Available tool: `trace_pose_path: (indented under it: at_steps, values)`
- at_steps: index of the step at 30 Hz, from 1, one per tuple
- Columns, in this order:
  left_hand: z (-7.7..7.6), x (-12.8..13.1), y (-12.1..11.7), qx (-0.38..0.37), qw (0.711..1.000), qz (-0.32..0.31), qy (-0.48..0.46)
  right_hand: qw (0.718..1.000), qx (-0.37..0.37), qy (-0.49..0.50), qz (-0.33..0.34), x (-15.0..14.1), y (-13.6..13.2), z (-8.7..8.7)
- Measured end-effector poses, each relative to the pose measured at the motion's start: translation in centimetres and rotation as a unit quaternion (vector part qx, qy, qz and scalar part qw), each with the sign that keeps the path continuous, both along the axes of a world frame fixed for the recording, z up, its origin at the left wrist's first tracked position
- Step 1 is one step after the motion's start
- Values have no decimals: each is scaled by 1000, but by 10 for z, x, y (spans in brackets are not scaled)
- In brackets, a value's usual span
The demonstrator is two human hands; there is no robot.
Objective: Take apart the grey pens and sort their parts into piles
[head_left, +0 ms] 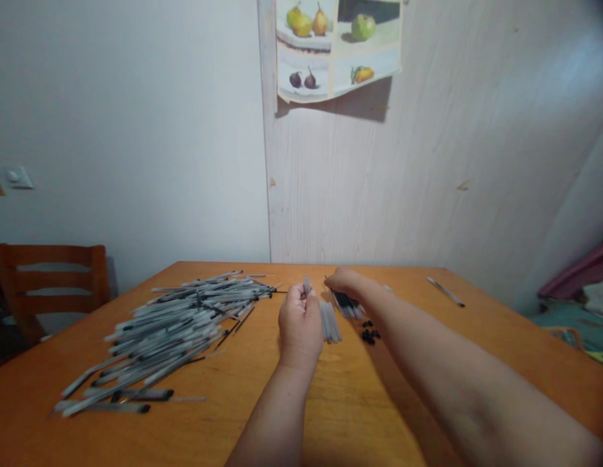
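My left hand (301, 318) is closed around a translucent pen barrel (306, 284), whose end sticks up past the thumb. A thin dark stick (280, 292) shows just left of its knuckles. My right hand (346, 281) reaches farther out, fingers bent down over a row of dark pen refills (348, 305); its fingertips are mostly hidden, so what they pinch is unclear. Beside my left hand lie several clear pen barrels (331, 323) side by side. Small black pen plugs (369, 335) sit in a cluster under my right forearm.
A large heap of pens (179, 324) covers the left part of the wooden table (350, 395). One single pen (446, 292) lies at the far right. Behind the table stands a wall with fruit pictures (337, 48); a wooden chair (55, 279) is at left.
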State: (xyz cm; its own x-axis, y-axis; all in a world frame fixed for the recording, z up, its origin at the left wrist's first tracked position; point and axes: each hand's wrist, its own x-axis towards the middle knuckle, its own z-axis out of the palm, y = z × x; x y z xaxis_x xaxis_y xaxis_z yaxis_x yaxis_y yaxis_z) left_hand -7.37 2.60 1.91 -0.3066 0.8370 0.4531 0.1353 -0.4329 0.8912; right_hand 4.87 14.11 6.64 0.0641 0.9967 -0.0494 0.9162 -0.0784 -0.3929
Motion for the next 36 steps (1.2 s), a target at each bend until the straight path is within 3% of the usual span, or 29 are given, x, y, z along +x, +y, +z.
trace_pose_path:
  at_steps: [4, 9, 14, 20, 25, 28, 31, 34, 36]
  values:
    - [-1, 6, -1, -21, 999, -39, 7, 991, 18, 127, 34, 22, -24, 10]
    - [3, 17, -10, -40, 989, -135, 33, 963, 55, 244, 101, 48, -83, 9]
    - [7, 28, -22, -111, 968, -225, -30, 909, 103, 354, 193, 67, -131, -3]
    - [12, 35, -32, -120, 947, -288, -70, 910, 127, 346, 187, 68, -154, -25]
    - [11, 35, -33, -115, 946, -290, -85, 890, 148, 385, 196, 67, -158, -35]
    - [11, 31, -32, -136, 942, -284, -115, 883, 188, 397, 167, 74, -157, -38]
    - [14, 27, -32, -152, 919, -312, -187, 888, 249, 352, 157, 82, -159, -45]
    - [16, 24, -31, -160, 892, -333, -259, 895, 286, 274, 207, 84, -164, -50]
    - [16, 23, -30, -169, 879, -341, -287, 882, 312, 245, 257, 82, -169, -48]
